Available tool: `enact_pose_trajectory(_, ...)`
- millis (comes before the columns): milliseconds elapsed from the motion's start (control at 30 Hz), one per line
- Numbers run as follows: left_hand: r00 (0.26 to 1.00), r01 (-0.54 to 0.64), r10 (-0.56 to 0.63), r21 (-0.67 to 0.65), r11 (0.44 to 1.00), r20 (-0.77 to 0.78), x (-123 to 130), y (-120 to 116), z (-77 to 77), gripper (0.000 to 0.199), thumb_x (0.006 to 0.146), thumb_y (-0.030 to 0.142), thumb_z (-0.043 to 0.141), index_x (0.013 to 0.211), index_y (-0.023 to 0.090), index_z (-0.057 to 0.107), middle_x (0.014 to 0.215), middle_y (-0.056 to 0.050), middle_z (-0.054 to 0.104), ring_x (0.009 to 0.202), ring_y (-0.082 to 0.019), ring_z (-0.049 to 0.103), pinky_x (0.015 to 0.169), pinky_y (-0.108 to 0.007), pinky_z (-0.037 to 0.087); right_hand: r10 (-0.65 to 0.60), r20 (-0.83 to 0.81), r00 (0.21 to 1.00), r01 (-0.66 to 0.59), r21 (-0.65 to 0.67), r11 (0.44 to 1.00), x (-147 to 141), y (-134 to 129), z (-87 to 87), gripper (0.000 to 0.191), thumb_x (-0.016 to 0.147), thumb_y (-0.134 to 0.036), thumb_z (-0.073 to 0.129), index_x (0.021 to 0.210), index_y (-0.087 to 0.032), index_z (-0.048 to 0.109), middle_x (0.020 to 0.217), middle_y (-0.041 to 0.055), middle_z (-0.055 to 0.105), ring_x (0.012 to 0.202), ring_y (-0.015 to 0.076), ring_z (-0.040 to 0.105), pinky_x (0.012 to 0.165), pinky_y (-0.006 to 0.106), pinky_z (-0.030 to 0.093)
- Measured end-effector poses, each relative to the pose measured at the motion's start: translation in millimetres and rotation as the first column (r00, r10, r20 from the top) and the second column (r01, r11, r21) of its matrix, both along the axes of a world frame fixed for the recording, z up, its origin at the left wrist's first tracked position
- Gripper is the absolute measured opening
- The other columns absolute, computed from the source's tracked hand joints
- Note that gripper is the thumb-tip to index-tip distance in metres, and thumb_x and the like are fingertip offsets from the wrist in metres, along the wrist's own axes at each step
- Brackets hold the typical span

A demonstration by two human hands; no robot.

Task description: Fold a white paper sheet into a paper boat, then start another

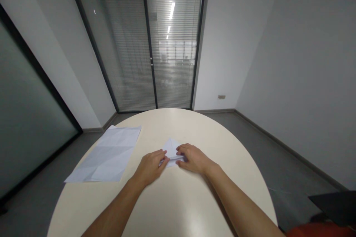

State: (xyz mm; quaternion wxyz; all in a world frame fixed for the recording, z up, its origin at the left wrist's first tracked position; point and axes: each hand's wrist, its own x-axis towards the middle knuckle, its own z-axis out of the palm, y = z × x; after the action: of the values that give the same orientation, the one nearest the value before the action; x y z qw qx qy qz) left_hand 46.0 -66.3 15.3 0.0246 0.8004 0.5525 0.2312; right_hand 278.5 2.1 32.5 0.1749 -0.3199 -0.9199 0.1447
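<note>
A small piece of folded white paper (170, 146) lies near the middle of the round cream table (164, 207). Its far end comes to a point, and a crease or folded edge runs across it between my hands. My left hand (150, 166) grips its left side between thumb and fingers. On the opposite side, my right hand (195, 158) has its thumb and curled fingers closed on the right edge. Both hands cover the paper's side corners.
A large white sheet (109, 157) with fold creases lies at the table's left, reaching over the edge. Beyond the table stand glass panels with blinds (175, 81) and pale walls. A red seat (317, 229) and a dark flat object (335, 205) show at lower right.
</note>
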Motion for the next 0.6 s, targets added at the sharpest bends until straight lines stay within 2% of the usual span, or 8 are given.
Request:
enact_pose_trajectory(300, 1.0, 0.002, -0.002, 0.02, 1.0, 0.024, -1.1, 0.3, -3.1, 0.028, 0.101, 0.033, 0.05, 0.11, 0.022, 0.074, 0.121, -0.007, 0.074, 0.111, -0.023, 0.071, 0.1, -0.037, 0.055, -0.005, -0.006, 1.0, 0.005, -0.024, 1.0, 0.8, -0.7, 1.7, 0.026, 0.085, -0.03, 0.066, 0.107, -0.017, 0.072, 0.119, 0.0122, 0.072, 0.114, 0.0272, 0.063, 0.1, 0.036, 0.048)
enact_pose_trajectory(467, 0.999, 0.041, -0.041, 0.047, 0.998, -0.001, -0.8, -0.7, -3.5, 0.024, 0.093, 0.031, 0.059, 0.108, 0.022, 0.076, 0.126, -0.008, 0.073, 0.116, -0.024, 0.069, 0.104, -0.04, 0.053, 0.094, -0.008, 0.996, -0.094, 0.014, 0.996, -3.9, -2.7, 2.4, 0.032, 0.084, -0.028, 0.066, 0.113, -0.018, 0.072, 0.12, 0.011, 0.072, 0.116, 0.0267, 0.063, 0.103, 0.037, 0.047)
enact_pose_trajectory(600, 0.995, 0.09, -0.088, 0.054, 0.995, -0.037, -2.8, -1.6, -1.8, 0.029, 0.091, 0.036, 0.063, 0.114, 0.023, 0.075, 0.13, -0.008, 0.071, 0.12, -0.025, 0.067, 0.106, -0.042, 0.052, 0.104, -0.012, 0.994, -0.104, 0.015, 0.994, -6.2, -4.3, 4.2, 0.037, 0.085, -0.038, 0.067, 0.116, -0.017, 0.074, 0.124, 0.0127, 0.071, 0.116, 0.028, 0.064, 0.103, 0.037, 0.047)
